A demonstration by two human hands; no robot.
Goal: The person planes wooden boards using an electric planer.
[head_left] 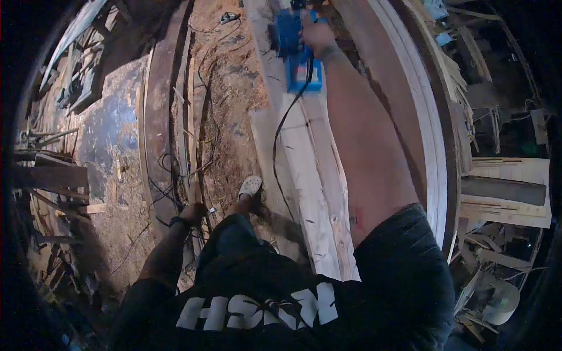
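My right hand [318, 36] is wrapped round the handle of a blue electric planer [297, 76], slightly blurred. The planer rests on the far part of a long pale wooden board [307, 169]. From it a black power cord [277, 137] trails back along the board towards me. Low on the left, my left hand [194, 214] hangs in shadow beside some loose cables, close to a small white piece [212, 210]. Its fingers are too dark to make out.
Wood shavings cover the floor [234, 93]. A long dark beam [158, 105] runs along the left, with tangled cables [170, 164] near it. More long boards [410, 76] lie to the right. Scrap wood [503, 251] is piled at far right. My shoe [250, 185] stands beside the board.
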